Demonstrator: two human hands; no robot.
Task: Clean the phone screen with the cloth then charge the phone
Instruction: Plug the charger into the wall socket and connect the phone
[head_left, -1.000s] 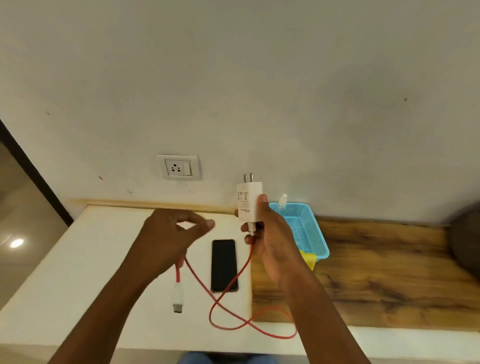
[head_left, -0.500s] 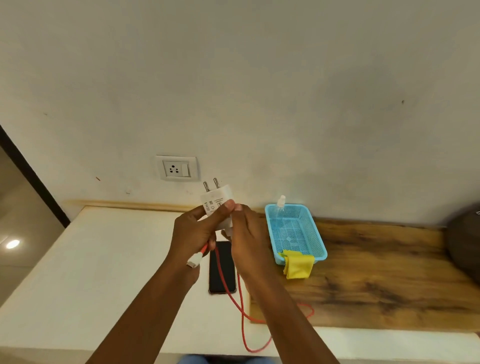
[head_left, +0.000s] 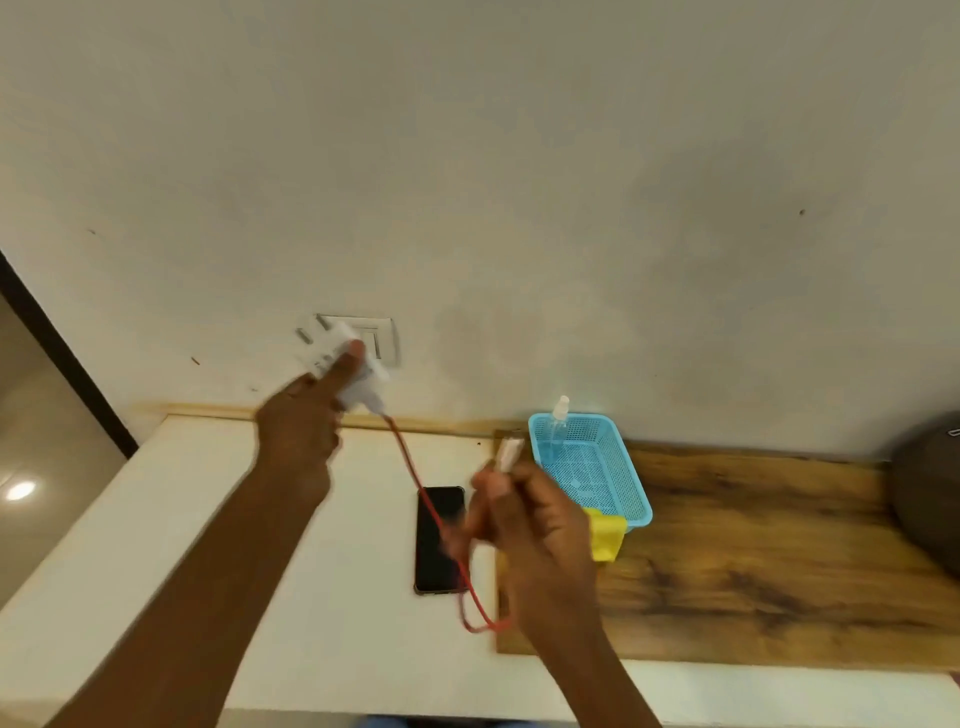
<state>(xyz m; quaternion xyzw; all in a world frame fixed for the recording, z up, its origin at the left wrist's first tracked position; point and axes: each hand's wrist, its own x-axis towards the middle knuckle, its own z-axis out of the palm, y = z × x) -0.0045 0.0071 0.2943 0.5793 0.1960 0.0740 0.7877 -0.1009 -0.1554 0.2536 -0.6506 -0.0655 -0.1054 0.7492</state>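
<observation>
While two hands (head_left: 298, 436) work, one phone (head_left: 439, 540) lies.

Beside the glossy black glass phone (head_left: 439, 539) lies a grained, matt wooden board (head_left: 753, 561). On that board sits a perforated blue plastic basket (head_left: 597, 478), with soft yellow cloth (head_left: 607, 535) over its near rim. The white plastic charger (head_left: 353, 374) has metal pins.

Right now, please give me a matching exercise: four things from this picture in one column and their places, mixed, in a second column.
Things:
1. charger adapter
2. phone
3. yellow cloth
4. spray bottle

Places:
A. standing inside the blue basket
B. flat on the white counter
C. held in the left hand
D. draped over the basket's front rim

Pairs: 1-C, 2-B, 3-D, 4-A
</observation>
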